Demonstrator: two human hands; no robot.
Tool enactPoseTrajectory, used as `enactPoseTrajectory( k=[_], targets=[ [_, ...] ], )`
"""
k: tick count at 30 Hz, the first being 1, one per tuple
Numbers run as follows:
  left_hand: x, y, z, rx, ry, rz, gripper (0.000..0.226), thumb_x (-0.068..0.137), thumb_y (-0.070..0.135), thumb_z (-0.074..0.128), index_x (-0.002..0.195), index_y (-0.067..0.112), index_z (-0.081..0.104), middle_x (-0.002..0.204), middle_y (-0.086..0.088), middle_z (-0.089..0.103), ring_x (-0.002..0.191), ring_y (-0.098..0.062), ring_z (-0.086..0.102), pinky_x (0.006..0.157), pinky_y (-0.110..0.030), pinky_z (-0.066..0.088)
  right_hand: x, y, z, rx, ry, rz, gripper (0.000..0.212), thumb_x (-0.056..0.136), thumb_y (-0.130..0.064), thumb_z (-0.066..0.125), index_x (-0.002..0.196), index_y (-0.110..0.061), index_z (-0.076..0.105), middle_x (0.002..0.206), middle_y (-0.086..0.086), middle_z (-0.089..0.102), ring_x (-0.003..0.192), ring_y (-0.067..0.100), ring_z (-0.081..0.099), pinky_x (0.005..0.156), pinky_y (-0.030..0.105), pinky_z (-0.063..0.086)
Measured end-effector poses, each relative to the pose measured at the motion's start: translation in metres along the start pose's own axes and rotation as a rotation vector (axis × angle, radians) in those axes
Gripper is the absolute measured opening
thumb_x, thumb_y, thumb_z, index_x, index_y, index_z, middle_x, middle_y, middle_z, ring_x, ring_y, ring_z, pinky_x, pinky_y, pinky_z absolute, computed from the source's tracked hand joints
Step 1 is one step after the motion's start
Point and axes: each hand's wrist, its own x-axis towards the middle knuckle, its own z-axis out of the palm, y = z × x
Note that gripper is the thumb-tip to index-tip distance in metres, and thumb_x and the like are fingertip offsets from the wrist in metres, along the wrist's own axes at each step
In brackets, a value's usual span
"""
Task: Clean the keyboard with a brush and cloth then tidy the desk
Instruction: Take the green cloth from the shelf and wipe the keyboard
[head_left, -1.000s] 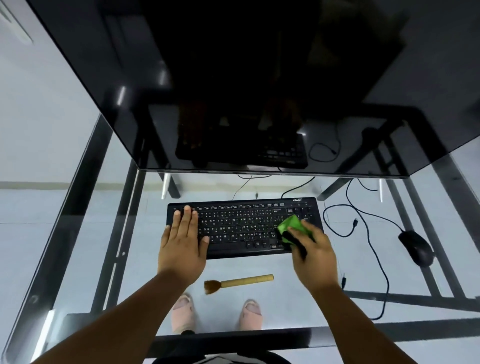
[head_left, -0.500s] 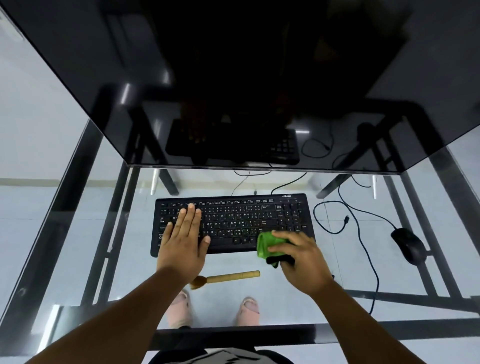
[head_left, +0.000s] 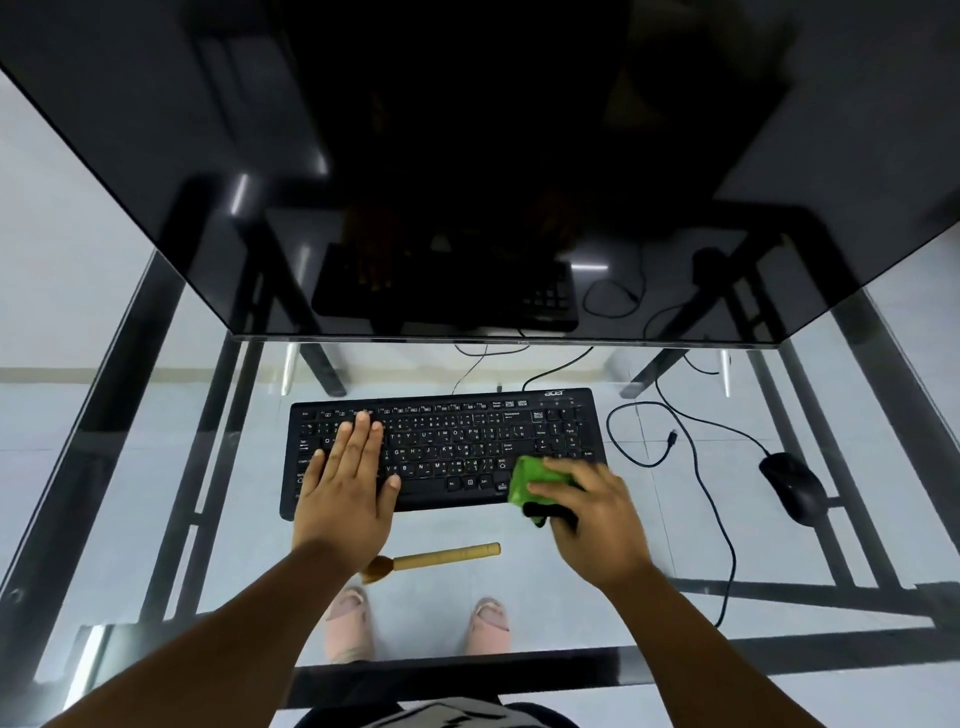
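Note:
A black keyboard (head_left: 457, 441) lies on the glass desk (head_left: 156, 467) below the monitor. My left hand (head_left: 345, 480) rests flat on the keyboard's left half with straight fingers. My right hand (head_left: 592, 512) grips a bunched green cloth (head_left: 527, 483) with a black part under it, pressed on the keyboard's lower right corner. A brush (head_left: 436, 560) with a wooden handle and brown bristles lies on the glass just in front of the keyboard, between my wrists.
A large dark monitor (head_left: 467, 156) fills the upper view. A black mouse (head_left: 792, 486) sits at the right, its cable (head_left: 701, 467) looping across the glass. The desk's black frame (head_left: 727, 657) and my feet show through the glass.
My right hand has wiped the cloth from the number pad down toward the keyboard's lower right corner. My left hand has stayed flat on the left keys.

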Motion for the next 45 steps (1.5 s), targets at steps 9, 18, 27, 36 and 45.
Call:
enactPoseTrajectory(
  k=[9, 18, 27, 36, 45],
  targets=[
    [0.024, 0.034, -0.024, 0.037, -0.133, 0.099, 0.122, 0.064, 0.094, 0.027, 0.153, 0.019, -0.011, 0.159, 0.004, -0.019, 0.146, -0.011, -0.019, 0.120, -0.041, -0.004, 0.007, 0.011, -0.006, 0.012, 0.179, 0.391, 0.040, 0.077, -0.016, 0.074, 0.115, -0.026, 0.069, 0.119, -0.003, 0.060, 0.101, 0.025, 0.060, 0.076, 0.033, 0.055],
    [0.049, 0.051, -0.031, 0.214, -0.291, 0.100, 0.145, 0.051, 0.083, 0.065, 0.150, 0.021, -0.021, 0.159, 0.004, -0.022, 0.147, -0.016, -0.015, 0.119, -0.044, -0.007, 0.086, 0.008, -0.011, -0.053, 0.050, 0.372, 0.041, 0.084, -0.015, 0.060, 0.123, -0.026, 0.065, 0.131, -0.009, 0.057, 0.103, 0.026, 0.053, 0.090, 0.038, 0.051],
    [0.053, 0.051, -0.036, 0.253, -0.305, 0.118, 0.147, 0.047, 0.079, 0.070, 0.151, 0.021, -0.016, 0.161, 0.003, -0.013, 0.148, -0.017, -0.007, 0.119, -0.045, -0.006, 0.079, 0.011, -0.017, -0.077, 0.067, 0.529, 0.037, 0.088, -0.017, 0.055, 0.122, -0.028, 0.063, 0.127, -0.011, 0.054, 0.101, 0.023, 0.051, 0.073, 0.032, 0.052],
    [0.057, 0.051, -0.036, 0.238, -0.294, 0.122, 0.149, 0.043, 0.078, 0.072, 0.151, 0.022, -0.013, 0.161, 0.005, -0.009, 0.148, -0.017, -0.004, 0.120, -0.045, -0.002, 0.087, 0.002, -0.017, -0.123, -0.076, 0.326, 0.036, 0.089, -0.022, 0.055, 0.122, -0.035, 0.060, 0.123, -0.017, 0.051, 0.102, 0.016, 0.050, 0.071, 0.031, 0.055],
    [0.057, 0.047, -0.036, 0.209, -0.289, 0.143, 0.148, 0.046, 0.075, 0.074, 0.151, 0.024, -0.017, 0.160, 0.006, -0.015, 0.148, -0.016, -0.008, 0.119, -0.043, -0.007, 0.111, -0.005, -0.010, -0.133, -0.016, 0.468, 0.039, 0.088, -0.012, 0.052, 0.124, -0.023, 0.061, 0.128, -0.004, 0.055, 0.100, 0.026, 0.050, 0.086, 0.034, 0.048]
  ],
)
